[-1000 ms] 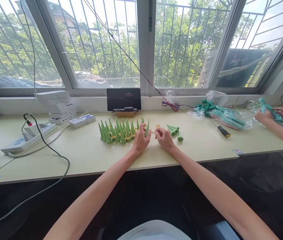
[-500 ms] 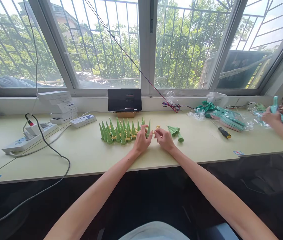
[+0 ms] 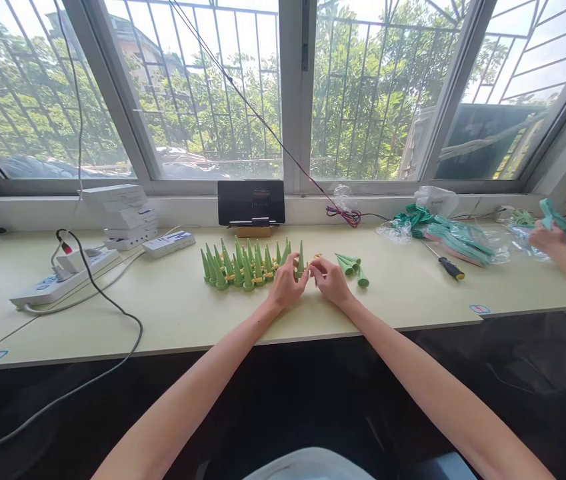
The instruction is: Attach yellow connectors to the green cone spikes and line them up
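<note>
My left hand is closed around the base of an upright green cone. Close beside it, my right hand pinches a small yellow piece, mostly covered by the fingertips, against the side of that cone. Another bit of yellow shows just behind the right fingers. Left of my hands, several green cones stand upright in rows, with yellow pieces between their lower parts. Several loose green cones lie on their sides to the right of my right hand.
A black tablet-like device stands at the back. Power strips, stacked white boxes and a black cable are on the left. To the right lie a screwdriver and bagged teal items; another person's hands hold a teal piece.
My hands stay together at the cone, the right fingertips now slightly closer to it. The view has shifted slightly. At far right, the other person's teal piece has tilted.
</note>
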Demonstrator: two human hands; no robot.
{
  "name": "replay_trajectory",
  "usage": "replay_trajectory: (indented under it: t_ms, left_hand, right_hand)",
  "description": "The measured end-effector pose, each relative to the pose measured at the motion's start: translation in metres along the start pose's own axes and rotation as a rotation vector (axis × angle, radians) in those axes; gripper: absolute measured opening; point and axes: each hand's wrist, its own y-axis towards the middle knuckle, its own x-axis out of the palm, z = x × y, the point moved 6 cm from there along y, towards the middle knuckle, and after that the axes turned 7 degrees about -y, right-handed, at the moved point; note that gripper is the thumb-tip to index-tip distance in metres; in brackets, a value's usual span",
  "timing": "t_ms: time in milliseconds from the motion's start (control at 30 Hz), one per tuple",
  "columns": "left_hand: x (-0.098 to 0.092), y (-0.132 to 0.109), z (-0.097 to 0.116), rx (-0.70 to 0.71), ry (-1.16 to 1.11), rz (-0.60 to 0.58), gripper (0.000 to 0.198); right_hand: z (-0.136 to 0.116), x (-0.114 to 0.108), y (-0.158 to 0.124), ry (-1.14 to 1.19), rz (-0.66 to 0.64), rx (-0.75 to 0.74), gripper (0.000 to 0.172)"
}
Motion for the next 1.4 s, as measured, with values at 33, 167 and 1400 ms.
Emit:
replay_trajectory:
  t_ms: [33,167,1400]
  left_hand:
    - [-0.0002,-0.0003,-0.0001,-0.004,0.009,0.002,0.044]
    - [-0.0008,-0.0008,-0.0004,-0.021,0.028,0.008,0.047]
    - [0.0028,-0.0012,-0.0062,-0.019,0.028,-0.027,0.045]
  right_hand:
    - [0.0006,0.0002,0.0,0.004,0.002,0.0,0.023]
    - [0.0022,0.001,0.0002,0.018,0.004,-0.002,0.022]
    - [0.0056,0.0042,0.0029,-0.157,-0.017,0.045,0.03]
